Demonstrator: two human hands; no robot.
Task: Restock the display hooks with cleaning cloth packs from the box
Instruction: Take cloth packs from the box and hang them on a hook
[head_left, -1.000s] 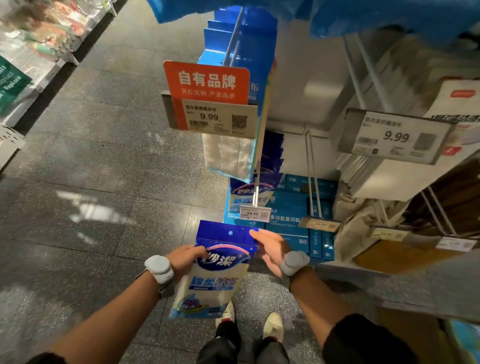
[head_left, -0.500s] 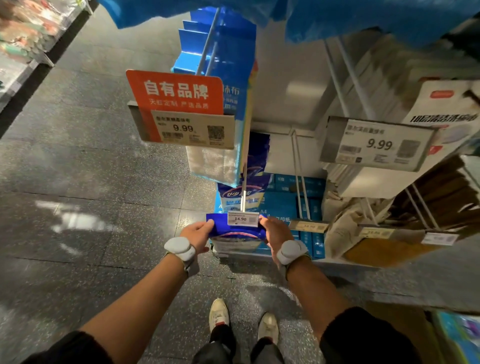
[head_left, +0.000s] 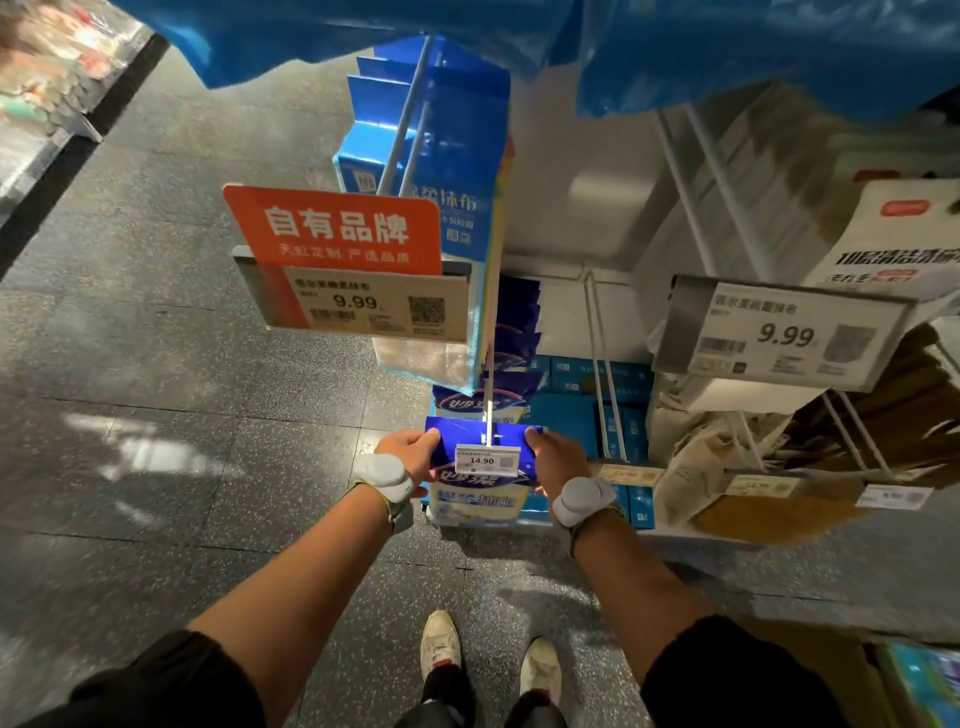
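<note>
Orange sign (head_left: 332, 228), dark speckled floor (head_left: 156, 338)

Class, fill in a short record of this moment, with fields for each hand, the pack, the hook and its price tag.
Left hand: grips top left corner of the pack
Right hand: grips its top right corner
Pack: blue, upright at front end of the hook
Hook: other packs hang further back
Price tag: 14.90, in front of the pack

Dim aisle, floor (head_left: 156, 452) glare, blurred warped edges
</note>
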